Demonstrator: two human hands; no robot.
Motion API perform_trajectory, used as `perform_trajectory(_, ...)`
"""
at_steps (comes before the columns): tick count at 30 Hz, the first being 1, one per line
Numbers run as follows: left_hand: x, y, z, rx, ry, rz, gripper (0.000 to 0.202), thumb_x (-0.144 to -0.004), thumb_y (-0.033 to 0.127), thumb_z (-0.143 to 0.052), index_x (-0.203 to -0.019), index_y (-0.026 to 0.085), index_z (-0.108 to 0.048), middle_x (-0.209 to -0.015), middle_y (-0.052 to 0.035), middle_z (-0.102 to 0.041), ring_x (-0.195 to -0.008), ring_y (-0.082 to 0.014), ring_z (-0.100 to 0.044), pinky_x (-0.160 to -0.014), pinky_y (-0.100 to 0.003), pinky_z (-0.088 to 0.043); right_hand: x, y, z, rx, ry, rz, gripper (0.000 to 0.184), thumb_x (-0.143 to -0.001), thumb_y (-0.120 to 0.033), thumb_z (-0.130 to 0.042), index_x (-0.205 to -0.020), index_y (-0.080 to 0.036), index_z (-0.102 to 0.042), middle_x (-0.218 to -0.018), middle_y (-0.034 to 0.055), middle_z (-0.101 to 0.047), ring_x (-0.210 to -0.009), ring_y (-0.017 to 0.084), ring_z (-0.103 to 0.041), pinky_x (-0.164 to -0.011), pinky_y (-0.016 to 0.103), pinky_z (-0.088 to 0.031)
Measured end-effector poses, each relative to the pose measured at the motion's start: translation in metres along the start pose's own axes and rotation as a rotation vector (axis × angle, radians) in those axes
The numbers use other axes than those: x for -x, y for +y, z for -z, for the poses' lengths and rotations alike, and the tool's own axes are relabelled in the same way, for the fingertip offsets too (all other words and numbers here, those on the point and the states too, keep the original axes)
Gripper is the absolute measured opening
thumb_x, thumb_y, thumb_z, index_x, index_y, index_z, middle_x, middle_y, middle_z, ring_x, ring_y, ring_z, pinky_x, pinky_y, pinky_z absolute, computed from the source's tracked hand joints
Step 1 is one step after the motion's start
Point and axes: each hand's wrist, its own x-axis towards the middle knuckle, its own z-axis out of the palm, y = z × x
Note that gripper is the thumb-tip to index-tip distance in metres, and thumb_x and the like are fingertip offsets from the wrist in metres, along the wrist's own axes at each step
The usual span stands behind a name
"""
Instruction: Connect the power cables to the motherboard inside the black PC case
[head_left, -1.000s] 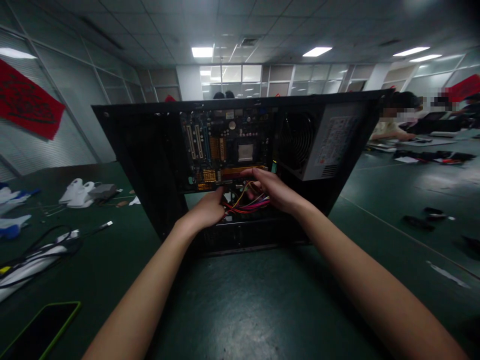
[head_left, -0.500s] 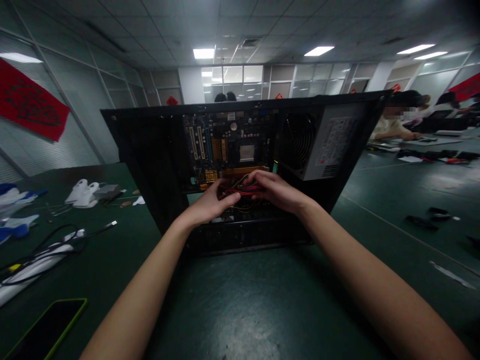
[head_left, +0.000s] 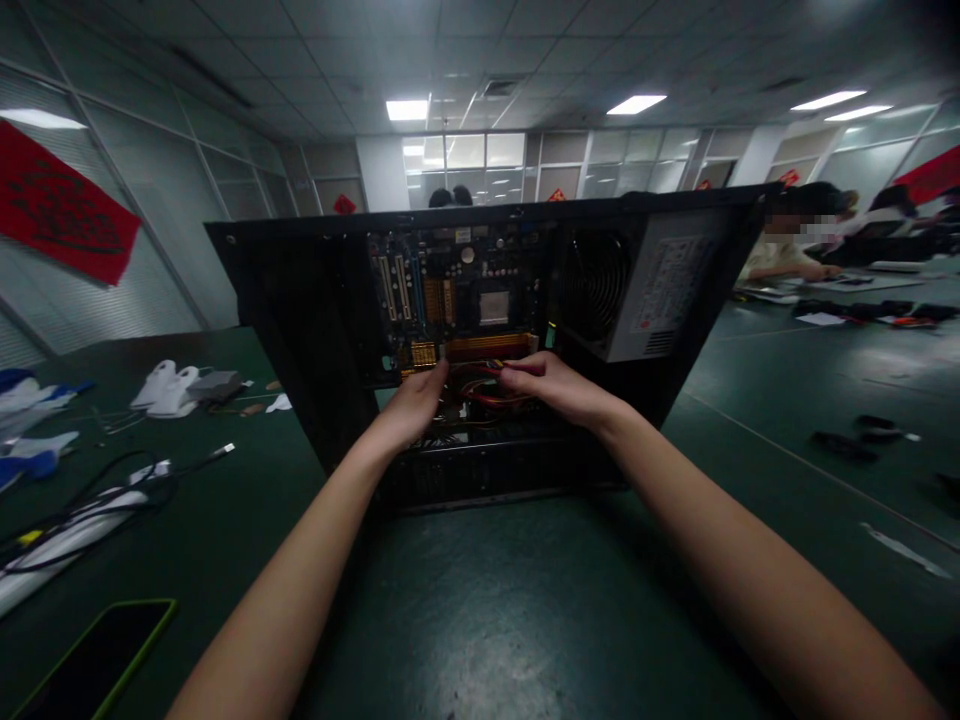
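Observation:
An open black computer case (head_left: 480, 478) stands in front of me on the green table. Inside it are a motherboard (head_left: 469, 280) and, at the right, a power supply (head_left: 664, 285) with a fan grille. A bundle of red, black and yellow cables (head_left: 484, 392) lies low in the case. My right hand (head_left: 562, 388) pinches part of this bundle between thumb and fingers. My left hand (head_left: 416, 405) reaches in at the bundle's left side, its fingers mostly hidden behind the thumb and hand, so its grip does not show.
A phone in a green-edged case (head_left: 97, 655) lies at the front left. Beyond it are black cables (head_left: 112, 500), a white plastic bag (head_left: 169, 388) and a grey box (head_left: 216, 385). Dark items (head_left: 844, 443) lie to the right. A person (head_left: 795, 250) sits at the far right.
Both hands have shifted on the cables. My left thumb has swung up from over the bundle, and my right fingers have closed lower on it. More of the loops and the slots above now show.

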Motion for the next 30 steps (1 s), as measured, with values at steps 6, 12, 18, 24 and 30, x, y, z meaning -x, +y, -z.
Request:
perform_trajectory(6,-0.005,-0.008,0.001,-0.105,0.056,0.09,0.072,-0.09,0.075,-0.032,-0.075,0.014,-0.068,-0.074,-0.0103,-0.072,-0.071,-0.0222,-0.064,-0.065,-0.03,-0.044,-0.002,0.001,0.003,-0.117,0.1,-0.058,0.064,-0.072,-0.078,-0.066,-0.08,-0.015,-0.074,-0.078,0.0078,-0.074,-0.068,0.018,-0.068,-0.057,0.026,-0.051)
perform_trajectory(12,-0.002,0.0,-0.001,-0.151,0.055,0.07,0.07,-0.093,0.071,-0.03,-0.086,0.015,-0.07,-0.081,-0.0106,-0.075,-0.077,-0.0229,-0.067,-0.071,-0.031,-0.047,-0.007,0.001,0.001,-0.2,0.232,-0.034,0.064,-0.078,-0.077,-0.06,-0.097,-0.017,-0.072,-0.081,0.0068,-0.073,-0.064,0.016,-0.067,-0.048,0.023,-0.048)
perform_trajectory(18,0.001,0.009,0.002,-0.231,0.109,-0.015,0.047,-0.093,0.053,-0.044,-0.083,0.016,-0.072,-0.087,-0.0076,-0.075,-0.082,-0.0225,-0.066,-0.074,-0.03,-0.046,-0.008,0.0,-0.003,-0.169,0.223,-0.04,0.058,-0.074,-0.07,-0.069,-0.086,-0.014,-0.072,-0.073,0.0065,-0.071,-0.057,0.015,-0.062,-0.044,0.023,-0.045)
perform_trajectory(24,0.0,0.007,0.003,-0.294,0.16,0.006,0.035,-0.089,0.038,-0.047,-0.093,0.015,-0.073,-0.078,-0.0046,-0.071,-0.075,-0.0195,-0.063,-0.066,-0.027,-0.041,-0.004,-0.007,0.002,-0.343,0.258,-0.04,0.039,-0.063,-0.052,-0.08,-0.071,-0.017,-0.066,-0.061,0.0004,-0.063,-0.044,0.01,-0.049,-0.035,0.022,-0.036)
perform_trajectory(30,0.004,0.01,0.001,-0.361,0.076,0.001,0.044,-0.09,0.054,-0.049,-0.08,0.016,-0.071,-0.07,-0.003,-0.065,-0.066,-0.0174,-0.056,-0.059,-0.027,-0.033,-0.009,-0.001,0.004,-0.28,0.301,-0.023,0.059,-0.074,-0.08,-0.061,-0.078,-0.021,-0.061,-0.058,0.0005,-0.059,-0.046,0.012,-0.049,-0.038,0.025,-0.036)
